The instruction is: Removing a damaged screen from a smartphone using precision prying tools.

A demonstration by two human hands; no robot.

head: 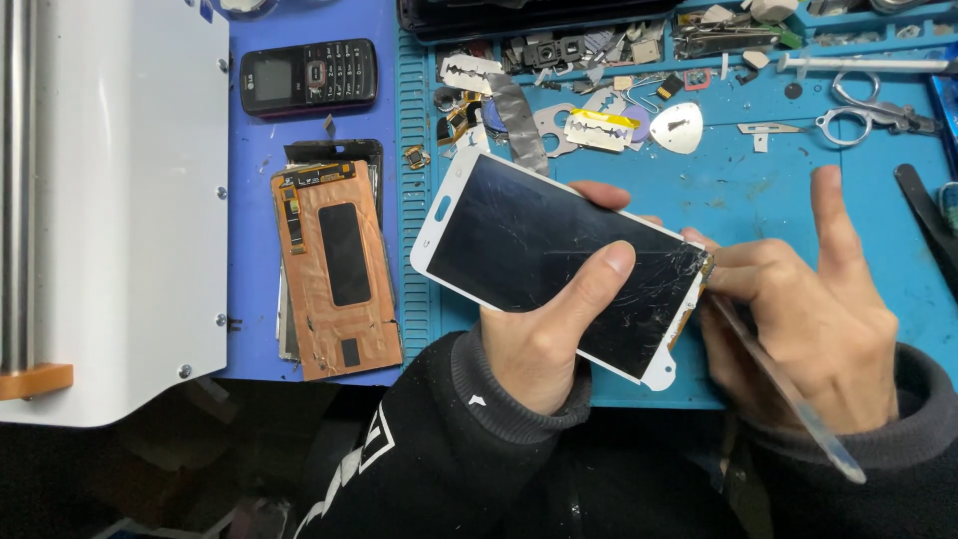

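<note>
My left hand (544, 334) grips a white-framed phone screen (519, 240) with cracked black glass, thumb lying across its face and fingers wrapped behind it. The screen is tilted, its cracked end toward the right. My right hand (813, 309) holds a thin flat metal pry tool (788, 394), whose tip meets the screen's cracked right edge where copper-coloured parts show. My right index finger sticks up, away from the tool.
A blue work mat (758, 190) carries razor blades (597, 130), scissors (866, 112), a metal pick and several small parts. To the left lie a copper-backed display panel (334, 269), a black keypad phone (307, 76) and a white machine (115, 200).
</note>
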